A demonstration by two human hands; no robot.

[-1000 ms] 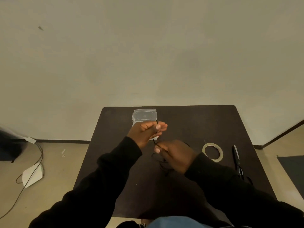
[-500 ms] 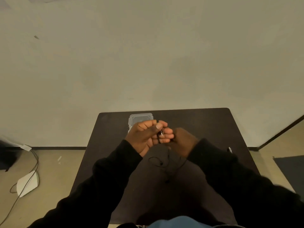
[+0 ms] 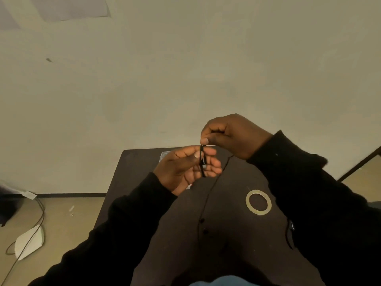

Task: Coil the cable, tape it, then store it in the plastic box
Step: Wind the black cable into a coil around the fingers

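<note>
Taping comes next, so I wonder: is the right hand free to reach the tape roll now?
Probably not yet: the right hand is pinching the cable. The tape roll lies uncovered on the table, under that forearm.

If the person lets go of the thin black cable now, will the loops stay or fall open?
Probably they fall open. The cable looks thin and floppy: its free part hangs slack from the right hand to the table. Only the left hand keeps the loops together, and the tape roll lies unused.
</note>
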